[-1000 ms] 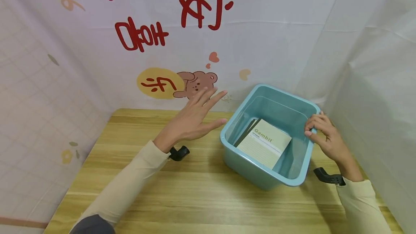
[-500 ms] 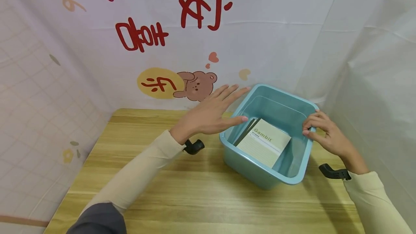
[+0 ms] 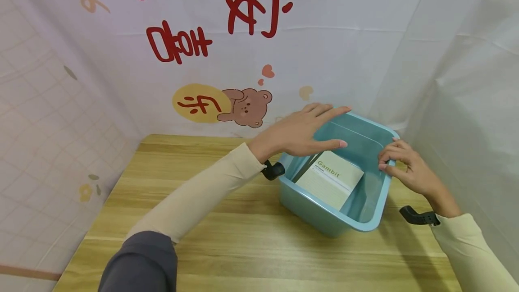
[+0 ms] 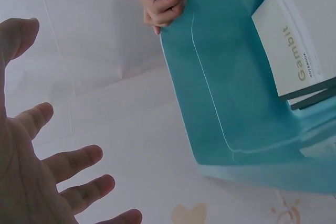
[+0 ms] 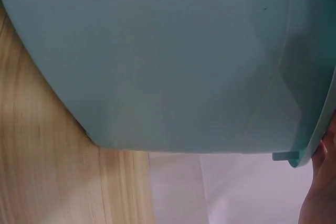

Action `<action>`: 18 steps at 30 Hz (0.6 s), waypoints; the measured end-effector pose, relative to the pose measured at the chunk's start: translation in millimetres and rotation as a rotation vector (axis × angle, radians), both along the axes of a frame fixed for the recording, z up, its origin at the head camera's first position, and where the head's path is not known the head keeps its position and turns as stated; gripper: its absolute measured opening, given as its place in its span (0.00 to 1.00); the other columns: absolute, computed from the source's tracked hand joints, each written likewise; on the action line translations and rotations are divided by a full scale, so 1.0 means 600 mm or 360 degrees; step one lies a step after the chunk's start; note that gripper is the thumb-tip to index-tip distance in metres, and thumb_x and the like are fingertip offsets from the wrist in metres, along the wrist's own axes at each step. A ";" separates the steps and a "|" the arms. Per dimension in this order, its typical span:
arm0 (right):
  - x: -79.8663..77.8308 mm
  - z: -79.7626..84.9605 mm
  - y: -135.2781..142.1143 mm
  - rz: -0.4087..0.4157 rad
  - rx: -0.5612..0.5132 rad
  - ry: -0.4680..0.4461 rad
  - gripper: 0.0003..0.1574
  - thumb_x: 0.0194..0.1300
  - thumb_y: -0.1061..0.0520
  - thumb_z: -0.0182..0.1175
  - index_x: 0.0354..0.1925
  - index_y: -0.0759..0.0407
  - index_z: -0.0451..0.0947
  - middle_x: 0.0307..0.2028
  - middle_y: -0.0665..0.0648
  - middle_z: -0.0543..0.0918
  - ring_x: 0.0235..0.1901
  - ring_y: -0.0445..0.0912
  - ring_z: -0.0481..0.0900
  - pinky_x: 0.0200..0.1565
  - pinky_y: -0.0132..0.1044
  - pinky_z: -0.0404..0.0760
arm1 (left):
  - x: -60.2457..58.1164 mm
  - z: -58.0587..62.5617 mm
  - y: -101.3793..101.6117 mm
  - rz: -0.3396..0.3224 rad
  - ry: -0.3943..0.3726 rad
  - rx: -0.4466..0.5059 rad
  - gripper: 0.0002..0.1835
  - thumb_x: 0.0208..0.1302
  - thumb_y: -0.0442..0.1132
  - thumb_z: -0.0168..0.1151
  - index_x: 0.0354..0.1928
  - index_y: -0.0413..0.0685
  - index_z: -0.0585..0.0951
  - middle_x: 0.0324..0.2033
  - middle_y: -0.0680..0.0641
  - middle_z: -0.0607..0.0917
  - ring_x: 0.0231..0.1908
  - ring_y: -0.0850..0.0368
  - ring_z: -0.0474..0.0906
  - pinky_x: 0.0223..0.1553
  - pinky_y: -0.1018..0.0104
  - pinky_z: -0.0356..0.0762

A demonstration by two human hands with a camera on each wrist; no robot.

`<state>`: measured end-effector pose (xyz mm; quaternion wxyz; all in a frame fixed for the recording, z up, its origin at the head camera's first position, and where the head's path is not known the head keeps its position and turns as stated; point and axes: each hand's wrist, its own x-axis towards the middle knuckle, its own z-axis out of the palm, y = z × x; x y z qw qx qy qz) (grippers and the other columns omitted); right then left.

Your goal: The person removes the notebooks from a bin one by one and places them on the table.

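Note:
A light blue plastic bin (image 3: 316,216) stands on the right part of the wooden table. Inside it lie notebooks; the top one, a pale notebook (image 3: 333,178) printed "Gambit", covers most of a dark-edged one. My left hand (image 3: 302,132) hovers over the bin's far left side, fingers stretched out and thumb apart. In the left wrist view, that hand (image 4: 37,177) holds nothing, its fingers spread. My right hand (image 3: 409,172) grips the bin's right rim with curled fingers. The right wrist view has mostly the bin's outer wall (image 5: 173,66), with part of the right hand (image 5: 320,187) at the edge.
The wooden table (image 3: 227,247) stretches left and in front of the bin. Behind it hangs a white printed cloth (image 3: 344,48) with red characters and a bear. Another pale cloth (image 3: 478,116) rises close beside the right hand.
My left hand has moved right, from beside the bin to over its far left side, fingers still stretched. The right hand keeps its grip on the rim; the bin stays nearly in place.

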<state>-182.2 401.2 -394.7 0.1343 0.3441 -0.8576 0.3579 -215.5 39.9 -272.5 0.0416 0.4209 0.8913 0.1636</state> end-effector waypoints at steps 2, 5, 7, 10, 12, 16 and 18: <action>0.000 -0.001 -0.002 0.0015 -0.0019 0.0016 0.09 0.64 0.68 0.66 0.29 0.57 0.81 0.35 0.49 0.83 0.50 0.40 0.69 0.78 0.41 0.43 | -0.004 0.001 0.017 -0.0015 -0.0004 -0.0033 0.44 0.70 0.74 0.47 0.81 0.79 0.44 0.81 0.54 0.54 0.81 0.55 0.47 0.76 0.48 0.60; 0.001 -0.001 -0.003 0.0036 -0.0035 0.0046 0.09 0.64 0.67 0.67 0.29 0.57 0.81 0.35 0.48 0.83 0.49 0.40 0.70 0.78 0.40 0.44 | -0.010 0.002 0.046 -0.0023 -0.0016 -0.0101 0.43 0.69 0.76 0.46 0.81 0.80 0.44 0.81 0.55 0.54 0.81 0.55 0.48 0.76 0.51 0.60; 0.001 -0.001 -0.002 0.0049 -0.0038 0.0066 0.09 0.64 0.66 0.66 0.29 0.56 0.81 0.34 0.49 0.83 0.48 0.41 0.70 0.78 0.40 0.44 | -0.013 0.002 0.066 -0.0023 -0.0036 -0.0157 0.43 0.69 0.76 0.45 0.81 0.80 0.45 0.81 0.56 0.53 0.81 0.55 0.47 0.77 0.52 0.59; -0.001 -0.003 0.000 0.0061 -0.0044 0.0087 0.09 0.67 0.63 0.66 0.29 0.55 0.81 0.34 0.50 0.82 0.48 0.41 0.70 0.78 0.40 0.44 | -0.017 0.001 0.090 -0.0012 -0.0045 -0.0239 0.43 0.68 0.77 0.44 0.80 0.81 0.45 0.81 0.57 0.52 0.81 0.56 0.46 0.77 0.51 0.58; -0.005 -0.005 0.000 0.0075 -0.0053 0.0104 0.10 0.67 0.64 0.65 0.29 0.55 0.80 0.34 0.49 0.82 0.48 0.41 0.70 0.78 0.40 0.45 | -0.021 0.001 0.103 -0.0003 -0.0049 -0.0281 0.43 0.68 0.78 0.44 0.80 0.81 0.45 0.81 0.58 0.51 0.81 0.57 0.45 0.78 0.50 0.56; -0.009 -0.007 0.001 0.0089 -0.0063 0.0100 0.10 0.65 0.67 0.65 0.29 0.56 0.80 0.34 0.49 0.82 0.48 0.42 0.70 0.78 0.41 0.44 | -0.030 -0.003 0.125 0.0007 -0.0053 -0.0343 0.43 0.68 0.78 0.42 0.80 0.82 0.44 0.81 0.58 0.50 0.81 0.57 0.44 0.77 0.49 0.55; -0.008 -0.009 0.002 0.0086 -0.0065 0.0090 0.10 0.64 0.68 0.66 0.29 0.55 0.80 0.34 0.50 0.82 0.48 0.42 0.70 0.78 0.41 0.44 | -0.034 -0.007 0.136 0.0005 -0.0065 -0.0368 0.43 0.68 0.78 0.42 0.81 0.81 0.43 0.82 0.58 0.50 0.81 0.57 0.44 0.77 0.48 0.56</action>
